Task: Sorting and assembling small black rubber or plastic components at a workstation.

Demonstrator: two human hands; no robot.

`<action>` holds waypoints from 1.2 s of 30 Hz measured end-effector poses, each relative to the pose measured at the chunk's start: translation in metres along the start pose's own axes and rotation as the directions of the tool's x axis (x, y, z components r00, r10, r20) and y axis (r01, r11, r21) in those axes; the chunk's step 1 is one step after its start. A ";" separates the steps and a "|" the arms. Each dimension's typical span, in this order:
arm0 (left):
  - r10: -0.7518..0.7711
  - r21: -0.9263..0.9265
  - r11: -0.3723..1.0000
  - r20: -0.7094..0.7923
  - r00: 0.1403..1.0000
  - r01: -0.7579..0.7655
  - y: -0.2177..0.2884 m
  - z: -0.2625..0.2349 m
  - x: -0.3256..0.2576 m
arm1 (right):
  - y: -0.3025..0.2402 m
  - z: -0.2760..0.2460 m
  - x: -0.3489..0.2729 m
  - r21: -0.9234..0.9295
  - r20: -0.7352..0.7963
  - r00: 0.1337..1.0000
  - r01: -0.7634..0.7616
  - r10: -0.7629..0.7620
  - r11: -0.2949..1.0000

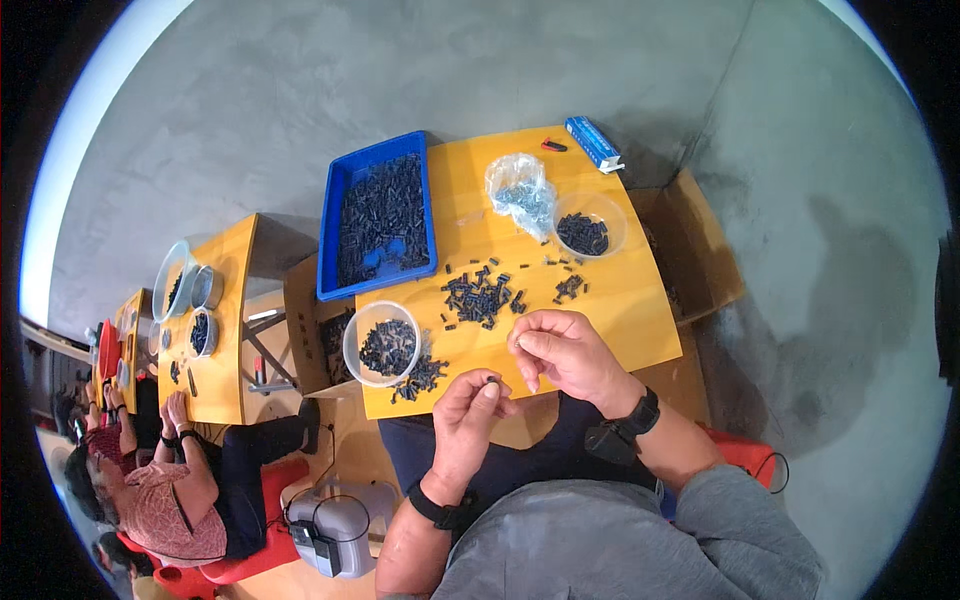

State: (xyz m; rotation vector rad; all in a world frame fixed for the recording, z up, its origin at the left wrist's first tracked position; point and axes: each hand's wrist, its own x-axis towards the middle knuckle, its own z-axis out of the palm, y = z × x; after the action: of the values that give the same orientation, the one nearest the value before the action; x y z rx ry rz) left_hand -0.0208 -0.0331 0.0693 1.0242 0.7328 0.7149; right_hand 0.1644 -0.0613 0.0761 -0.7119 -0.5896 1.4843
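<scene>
My left hand (464, 418) is closed, pinching a small black part (492, 380) between thumb and fingertips. Close beside it, just past the table's near edge, my right hand (574, 358) has its thumb and forefinger pressed together; whatever is between them is too small to make out. A heap of small black parts (478, 298) lies beyond my hands on the yellow table (630, 318). Nearest my left hand is another pile of black parts (422, 376), beside a clear round tub (348, 350) with similar parts inside. A smaller cluster (570, 288) lies beyond my right hand.
A blue tray (432, 215) of black parts stands far left. At the back are a plastic bag (515, 175) of small pieces, another clear tub (620, 228), a blue box (594, 142) and a red-and-black tool (553, 146). Cardboard boxes (708, 235) flank the table. People (165, 500) sit at left.
</scene>
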 end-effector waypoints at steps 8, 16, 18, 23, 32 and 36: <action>0.072 0.092 0.993 0.044 0.996 -0.076 0.008 0.003 -0.006 | -0.010 0.020 -0.011 -0.540 0.028 0.990 0.130 -0.136 0.832; 0.103 0.100 0.989 0.029 0.994 -0.106 0.013 0.002 -0.010 | -0.007 0.031 -0.017 -0.583 0.060 0.987 0.155 -0.148 0.798; 0.123 0.111 0.986 0.036 0.992 -0.126 0.015 0.002 -0.010 | -0.008 0.033 -0.018 -0.601 0.067 0.988 0.150 -0.138 0.785; 0.150 0.124 0.980 0.038 0.988 -0.154 0.014 -0.001 -0.011 | -0.009 0.036 -0.016 -0.725 0.146 0.969 0.243 -0.201 0.645; 0.113 0.124 0.985 0.044 0.993 -0.118 0.012 -0.005 -0.011 | -0.004 0.036 -0.013 -0.771 0.264 0.923 0.376 -0.279 0.514; 0.069 0.160 0.984 0.045 0.997 -0.076 0.011 -0.006 -0.011 | 0.000 0.035 -0.015 -0.800 0.243 0.929 0.354 -0.278 0.484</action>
State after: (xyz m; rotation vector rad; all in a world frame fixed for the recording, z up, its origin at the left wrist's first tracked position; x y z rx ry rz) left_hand -0.0340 -0.0354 0.0791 1.2145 0.7314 0.7046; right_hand 0.1380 -0.0745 0.1006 -1.1990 -1.4760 0.7998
